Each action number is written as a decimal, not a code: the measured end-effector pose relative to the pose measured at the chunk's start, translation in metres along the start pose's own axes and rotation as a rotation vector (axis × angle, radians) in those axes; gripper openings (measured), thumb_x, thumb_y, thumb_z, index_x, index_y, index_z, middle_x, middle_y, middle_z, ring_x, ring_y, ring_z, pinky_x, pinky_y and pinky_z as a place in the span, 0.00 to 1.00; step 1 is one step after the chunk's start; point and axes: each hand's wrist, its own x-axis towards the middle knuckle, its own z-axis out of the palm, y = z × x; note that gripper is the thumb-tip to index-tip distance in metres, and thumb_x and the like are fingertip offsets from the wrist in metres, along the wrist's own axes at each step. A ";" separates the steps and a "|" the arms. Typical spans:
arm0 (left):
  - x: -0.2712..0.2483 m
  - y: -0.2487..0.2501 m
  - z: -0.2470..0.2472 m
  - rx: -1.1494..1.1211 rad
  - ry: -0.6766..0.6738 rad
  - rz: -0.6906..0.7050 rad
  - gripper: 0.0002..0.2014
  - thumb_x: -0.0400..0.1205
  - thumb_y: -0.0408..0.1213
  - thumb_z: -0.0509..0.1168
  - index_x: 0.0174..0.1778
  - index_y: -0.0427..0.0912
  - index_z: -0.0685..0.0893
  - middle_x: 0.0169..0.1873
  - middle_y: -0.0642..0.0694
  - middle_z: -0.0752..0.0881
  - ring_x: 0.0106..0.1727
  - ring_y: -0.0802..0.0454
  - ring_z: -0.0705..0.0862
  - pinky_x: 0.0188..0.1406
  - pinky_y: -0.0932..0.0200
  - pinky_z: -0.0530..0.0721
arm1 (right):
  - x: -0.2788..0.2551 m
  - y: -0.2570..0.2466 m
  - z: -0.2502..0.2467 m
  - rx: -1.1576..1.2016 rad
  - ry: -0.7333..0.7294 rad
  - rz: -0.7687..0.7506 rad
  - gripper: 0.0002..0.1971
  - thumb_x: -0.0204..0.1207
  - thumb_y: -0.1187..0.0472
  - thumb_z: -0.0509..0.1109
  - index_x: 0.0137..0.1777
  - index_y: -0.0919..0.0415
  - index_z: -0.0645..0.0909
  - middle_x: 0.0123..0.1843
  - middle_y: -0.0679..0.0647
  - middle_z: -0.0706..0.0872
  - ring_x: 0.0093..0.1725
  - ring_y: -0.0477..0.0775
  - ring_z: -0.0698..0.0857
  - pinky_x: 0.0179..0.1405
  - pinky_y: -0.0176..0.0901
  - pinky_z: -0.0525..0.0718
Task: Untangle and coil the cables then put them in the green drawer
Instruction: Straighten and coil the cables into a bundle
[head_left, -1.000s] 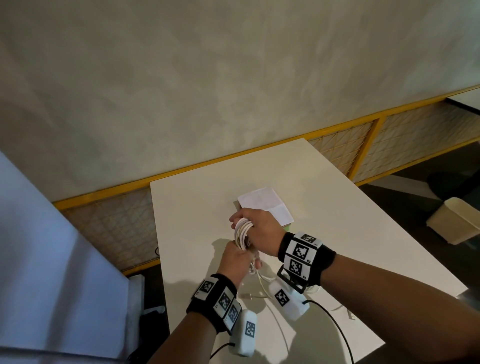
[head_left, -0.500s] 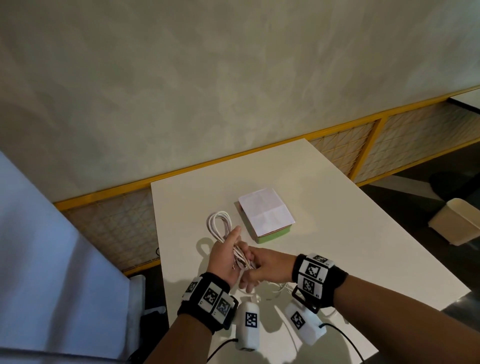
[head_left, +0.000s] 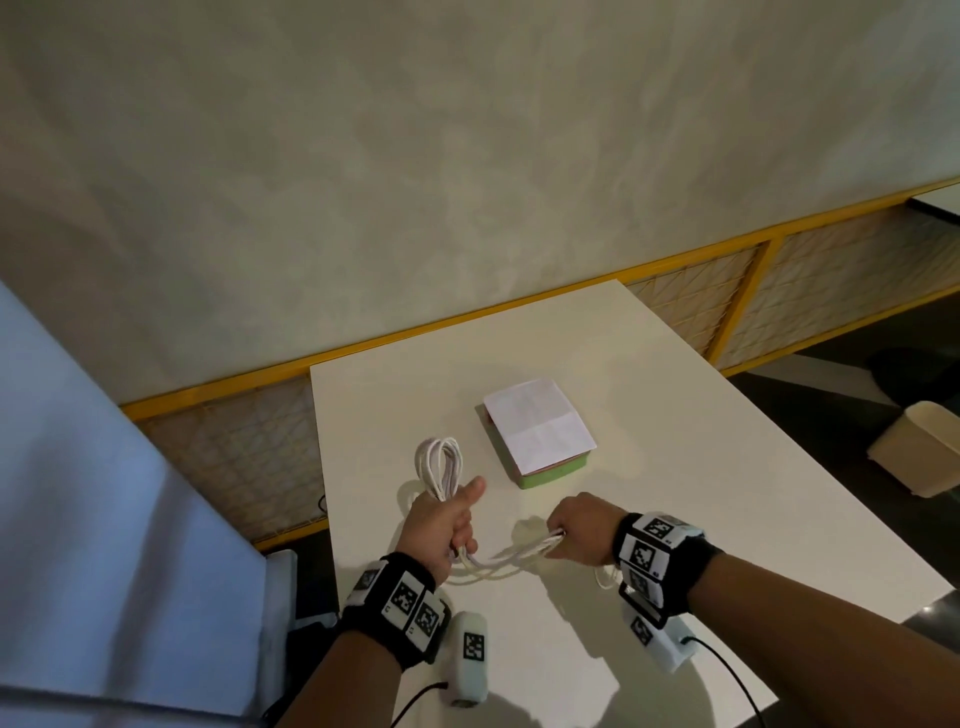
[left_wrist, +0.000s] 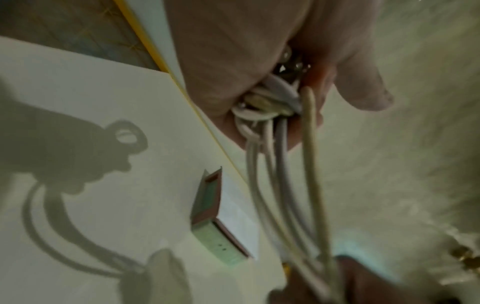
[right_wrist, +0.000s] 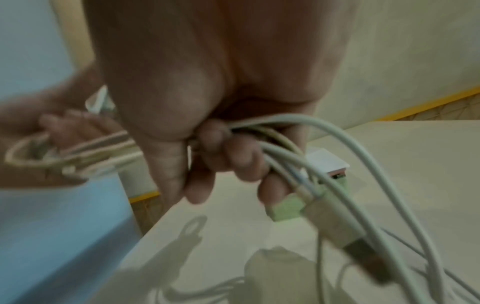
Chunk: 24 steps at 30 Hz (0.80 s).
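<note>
From above, the left hand (head_left: 441, 525) is fisted round the waist of the white cables (head_left: 440, 464), thumb stuck out, with the coiled loops standing up and away past the knuckles; the right hand (head_left: 581, 529) is closed on the loose strands, which run nearly level between the two fists, low over the white surface (head_left: 675, 467). So the free length lies left to right, and my guess is the next wrap has to carry that span back toward the left fist. The green drawer (head_left: 553, 474) sits beyond both hands, shut as far as I can tell under a white sheet (head_left: 540, 428), a little nearer the right hand than the left. From the left wrist, the left hand (left_wrist: 233, 61) is clamped on a knot of crossed strands, and the cables (left_wrist: 283, 174) fall away from it in several lines toward the other hand at the frame's bottom edge; the drawer (left_wrist: 221, 244) lies on the surface off to one side. From the right wrist, the fingers (right_wrist: 241, 162) of the right hand (right_wrist: 221, 102) curl round the bundle, a blurred plug (right_wrist: 337, 224) and more cables (right_wrist: 363, 164) trail beyond them toward the surface, and the drawer (right_wrist: 337, 176) shows small behind.
</note>
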 end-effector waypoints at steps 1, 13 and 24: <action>0.002 -0.006 -0.002 0.049 -0.008 -0.003 0.18 0.77 0.39 0.72 0.28 0.45 0.69 0.17 0.51 0.65 0.13 0.57 0.62 0.18 0.63 0.68 | 0.001 -0.001 -0.004 0.013 0.057 -0.002 0.14 0.73 0.52 0.67 0.35 0.63 0.82 0.37 0.60 0.84 0.41 0.61 0.81 0.38 0.41 0.70; -0.006 -0.024 -0.002 0.439 -0.242 0.040 0.20 0.61 0.49 0.75 0.31 0.38 0.74 0.08 0.49 0.73 0.10 0.56 0.72 0.12 0.69 0.67 | -0.007 -0.031 -0.044 0.356 -0.094 0.020 0.10 0.65 0.64 0.67 0.27 0.55 0.71 0.29 0.52 0.73 0.29 0.50 0.71 0.29 0.40 0.67; -0.020 -0.029 0.010 0.406 -0.274 -0.007 0.20 0.57 0.45 0.79 0.40 0.39 0.87 0.17 0.45 0.74 0.12 0.56 0.68 0.21 0.61 0.69 | -0.007 -0.041 -0.047 0.424 -0.052 0.152 0.10 0.61 0.62 0.70 0.23 0.61 0.73 0.22 0.56 0.70 0.21 0.54 0.70 0.22 0.35 0.66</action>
